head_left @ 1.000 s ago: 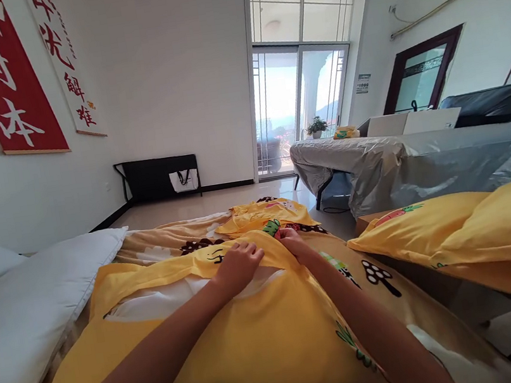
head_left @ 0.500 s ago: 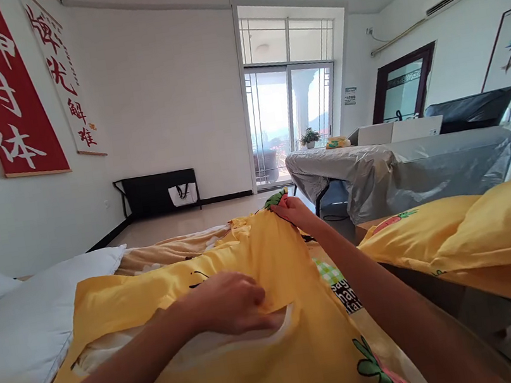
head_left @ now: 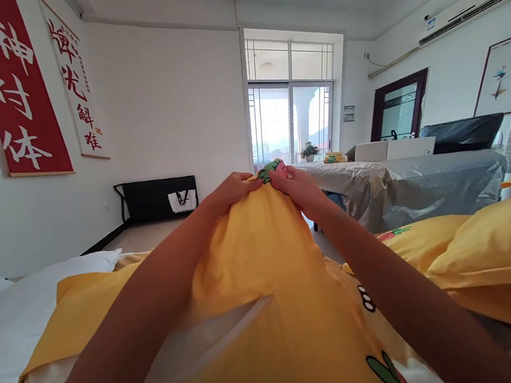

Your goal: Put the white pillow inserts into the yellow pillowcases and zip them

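Note:
A yellow pillowcase (head_left: 264, 248) with printed green leaves and pink fruit stretches out in front of me, its far end raised. My left hand (head_left: 235, 189) pinches the raised far edge from the left. On the right side of that same edge, beside the green and pink print, my right hand (head_left: 302, 192) has its fingers closed on the cloth. Through a long slit in the pillowcase shows a white pillow (head_left: 189, 358), partly hidden by my left forearm.
To the left lies a bare white pillow (head_left: 18, 310). Plump yellow pillows (head_left: 497, 238) rest at the right. Farther back stand a plastic-covered table (head_left: 427, 182) with white boxes on it, and a black folded frame (head_left: 149, 201) with a white bag (head_left: 183, 200) against the wall.
My left hand has moved from the slit up to the far edge and taken hold of the cloth beside my right hand. The pillowcase's far end is lifted higher. The view has tilted up.

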Demonstrator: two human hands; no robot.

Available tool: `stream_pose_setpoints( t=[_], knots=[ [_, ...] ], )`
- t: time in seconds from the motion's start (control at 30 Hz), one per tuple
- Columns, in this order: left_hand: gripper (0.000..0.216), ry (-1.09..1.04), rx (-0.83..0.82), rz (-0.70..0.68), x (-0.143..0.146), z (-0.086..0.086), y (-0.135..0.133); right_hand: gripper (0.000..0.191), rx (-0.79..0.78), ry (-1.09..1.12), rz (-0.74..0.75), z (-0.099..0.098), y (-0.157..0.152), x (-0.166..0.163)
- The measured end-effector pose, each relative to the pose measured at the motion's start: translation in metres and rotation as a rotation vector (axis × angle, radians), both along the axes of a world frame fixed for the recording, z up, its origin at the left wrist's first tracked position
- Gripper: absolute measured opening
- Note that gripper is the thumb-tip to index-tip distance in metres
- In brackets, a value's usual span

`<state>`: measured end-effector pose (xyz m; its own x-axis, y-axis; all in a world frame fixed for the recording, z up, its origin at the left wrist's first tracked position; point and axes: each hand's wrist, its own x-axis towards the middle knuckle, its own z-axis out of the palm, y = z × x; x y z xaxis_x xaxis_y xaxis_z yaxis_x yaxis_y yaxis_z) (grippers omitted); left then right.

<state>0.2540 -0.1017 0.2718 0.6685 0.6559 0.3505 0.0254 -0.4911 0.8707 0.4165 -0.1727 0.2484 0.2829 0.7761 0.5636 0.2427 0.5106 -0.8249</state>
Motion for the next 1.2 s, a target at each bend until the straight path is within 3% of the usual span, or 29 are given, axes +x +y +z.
stream_pose_setpoints(
  t=[0.1, 0.17, 0.23, 0.33, 0.43, 0.53, 0.63, 0.87, 1.03, 1.1, 1.2],
  knots=[
    [0.029, 0.017, 0.213, 0.028, -0.009, 0.012, 0.0, 0.041, -0.265, -0.1, 0.287, -0.031, -0.03, -0.001],
    [0.024, 0.03, 0.403, 0.092, -0.011, 0.02, 0.002, 0.041, -0.354, -0.208, 0.37, -0.053, -0.039, -0.006],
    [0.02, 0.061, 0.627, 0.228, -0.011, 0.026, 0.001, 0.033, -0.294, -0.297, 0.215, -0.068, -0.036, -0.012],
    [0.019, 0.094, 0.857, 0.497, -0.01, 0.032, -0.003, 0.03, -0.181, -0.361, -0.003, -0.068, -0.015, -0.013],
    [0.021, 0.005, 0.838, 0.604, -0.018, 0.037, -0.011, 0.031, -0.178, -0.222, 0.126, -0.056, 0.005, -0.004],
    [0.025, -0.056, 0.711, 0.557, -0.028, 0.048, -0.02, 0.036, -0.041, -0.152, 0.076, -0.057, 0.009, 0.002],
    [0.029, -0.045, 0.697, 0.537, -0.033, 0.059, -0.026, 0.039, -0.028, -0.212, 0.023, -0.075, 0.0, 0.001],
    [0.025, 0.058, 0.947, 0.62, -0.018, 0.066, -0.038, 0.04, -0.032, -0.2, 0.214, -0.121, -0.017, -0.016],
    [0.026, 0.052, 0.974, 0.588, -0.021, 0.056, -0.045, 0.056, -0.264, 0.025, 0.354, -0.132, -0.014, 0.018],
    [0.027, 0.069, 0.926, 0.564, -0.023, 0.055, -0.046, 0.054, -0.338, 0.007, 0.376, -0.132, -0.017, 0.033],
    [0.028, 0.119, 0.73, 0.491, -0.026, 0.056, -0.047, 0.047, -0.363, -0.141, 0.375, -0.127, -0.025, 0.054]
  ],
)
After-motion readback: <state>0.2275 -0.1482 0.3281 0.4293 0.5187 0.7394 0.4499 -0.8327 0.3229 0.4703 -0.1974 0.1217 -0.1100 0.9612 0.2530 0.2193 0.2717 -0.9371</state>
